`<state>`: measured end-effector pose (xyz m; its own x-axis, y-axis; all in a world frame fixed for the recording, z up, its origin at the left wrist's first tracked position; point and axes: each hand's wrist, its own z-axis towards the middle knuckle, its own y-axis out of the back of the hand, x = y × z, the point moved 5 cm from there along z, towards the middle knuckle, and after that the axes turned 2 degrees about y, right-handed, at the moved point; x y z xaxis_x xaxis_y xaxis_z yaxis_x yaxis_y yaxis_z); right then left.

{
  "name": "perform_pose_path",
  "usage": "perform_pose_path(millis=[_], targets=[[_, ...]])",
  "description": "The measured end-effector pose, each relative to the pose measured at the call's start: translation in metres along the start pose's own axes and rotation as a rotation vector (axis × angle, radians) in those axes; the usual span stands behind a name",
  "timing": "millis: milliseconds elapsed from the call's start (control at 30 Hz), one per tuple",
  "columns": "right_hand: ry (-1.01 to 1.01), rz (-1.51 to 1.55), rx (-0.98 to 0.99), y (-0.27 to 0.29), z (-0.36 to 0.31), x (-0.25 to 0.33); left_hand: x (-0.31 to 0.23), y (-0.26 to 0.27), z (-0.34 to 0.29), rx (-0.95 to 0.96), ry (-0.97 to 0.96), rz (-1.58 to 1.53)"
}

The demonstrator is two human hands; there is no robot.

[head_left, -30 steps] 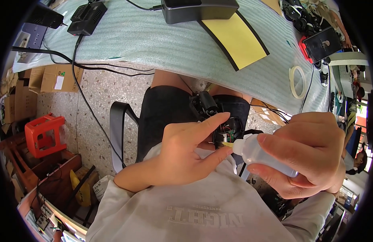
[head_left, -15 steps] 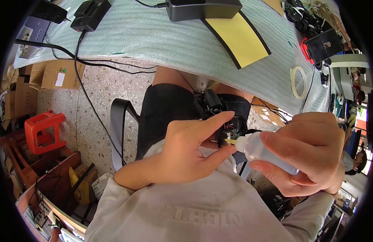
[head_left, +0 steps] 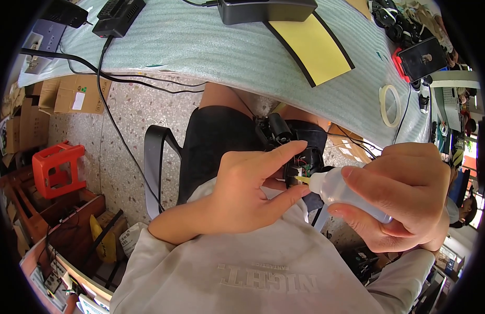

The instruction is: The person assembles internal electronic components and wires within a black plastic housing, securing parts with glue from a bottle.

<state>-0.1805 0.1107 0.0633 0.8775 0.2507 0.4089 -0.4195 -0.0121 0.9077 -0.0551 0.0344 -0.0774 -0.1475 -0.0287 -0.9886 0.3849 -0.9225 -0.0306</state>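
In my lap is a black device (head_left: 279, 128) with rounded dark parts, opened up so that a small circuit board (head_left: 306, 165) and thin wires show. My left hand (head_left: 247, 191) is closed around its near side, index finger and thumb stretched along it; the other fingers are mostly hidden. A translucent white squeeze bottle (head_left: 334, 189) lies tilted in my right hand (head_left: 405, 199), gripped between thumb and curled fingers. Its narrow yellowish nozzle (head_left: 301, 179) points left into the opened part, beside the board, between my left thumb and index finger. Whether liquid comes out is too small to tell.
Beyond my lap runs a foam-covered table (head_left: 174, 47) with a yellow black-edged sheet (head_left: 316, 49), a dark box (head_left: 268, 11), a tape roll (head_left: 390, 106), a phone (head_left: 423, 59) and a charger (head_left: 118, 18). Cables hang off its edge at left. A red stool (head_left: 59, 170) stands on the floor.
Very little differs. The view has shifted slightly, and the nozzle sits a touch higher beside the circuit board. Both hands keep their grip.
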Motion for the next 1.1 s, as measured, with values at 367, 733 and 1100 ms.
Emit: perform_pose_path(millis=[367,733,1100], targets=[[-0.032,0.060,-0.108,0.002,0.000,-0.005,0.004,0.001,-0.002,-0.002,0.043,-0.034],[-0.048,-0.023,-0.096,0.011,0.002,-0.005,-0.003,-0.001,-0.001,0.014,0.065,-0.187],[-0.024,0.015,-0.164,0.005,-0.003,-0.006,-0.004,-0.002,-0.003,0.052,0.071,-0.206]])
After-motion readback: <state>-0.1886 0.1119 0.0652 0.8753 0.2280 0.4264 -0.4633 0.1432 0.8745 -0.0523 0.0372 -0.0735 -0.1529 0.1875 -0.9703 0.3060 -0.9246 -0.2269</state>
